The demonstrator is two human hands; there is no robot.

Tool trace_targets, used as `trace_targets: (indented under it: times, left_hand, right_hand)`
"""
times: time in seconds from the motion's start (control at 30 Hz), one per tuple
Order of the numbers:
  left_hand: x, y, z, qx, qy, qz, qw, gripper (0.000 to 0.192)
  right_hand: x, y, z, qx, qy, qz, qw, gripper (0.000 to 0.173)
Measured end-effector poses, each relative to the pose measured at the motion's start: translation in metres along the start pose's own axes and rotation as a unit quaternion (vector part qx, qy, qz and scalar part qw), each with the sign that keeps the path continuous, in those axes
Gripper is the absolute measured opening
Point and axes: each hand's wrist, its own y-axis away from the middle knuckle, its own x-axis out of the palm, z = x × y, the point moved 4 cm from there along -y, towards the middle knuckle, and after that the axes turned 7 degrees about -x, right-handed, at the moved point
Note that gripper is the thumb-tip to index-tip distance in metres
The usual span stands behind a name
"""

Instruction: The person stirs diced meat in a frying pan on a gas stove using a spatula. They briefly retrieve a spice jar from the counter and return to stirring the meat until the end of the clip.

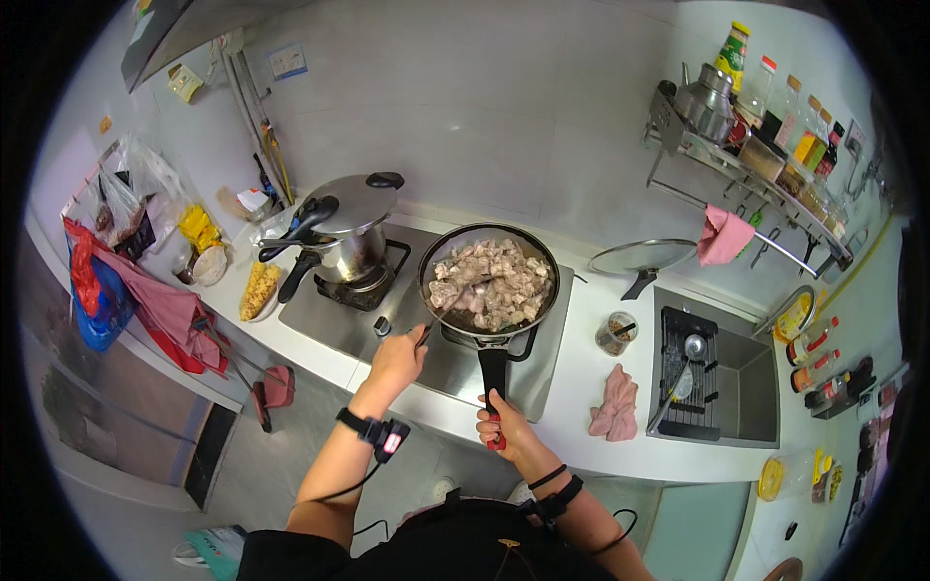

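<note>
My left hand (399, 361) is closed around the handle of a utensil, whose thin shaft (445, 311) reaches into a black frying pan (423, 256). Its working end is among pale chunks of meat (501, 279) and cannot be made out. The pan sits on the right burner of a steel gas stove (545, 385). With my right hand (506, 428) I grip the red and black pan handle (494, 374). A pressure cooker (345, 247) stands on the left burner, its lid on top at a tilt.
Right of the stove are a glass jar (617, 333), a pink cloth (615, 407) and a glass lid (647, 254) against the wall. Further right lies a sink (748, 385) with a black rack. Corn (259, 290) sits at the left. A shelf (755, 181) with bottles juts out above.
</note>
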Motion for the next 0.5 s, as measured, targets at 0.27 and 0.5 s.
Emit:
trace_targets:
  times: [0.27,0.5]
  left_hand:
    - [-0.064,0.062,0.015,-0.020,0.007,-0.095,0.995,0.038]
    - [0.001,0.051,0.003,-0.136,0.017,0.023,0.990,0.040]
  right_hand:
    - [0.009,-0.003,-0.014,0.006,-0.018,-0.014,1.000,0.031]
    - [0.017,-0.007,-0.027,-0.024,-0.025,-0.025,0.999,0.030]
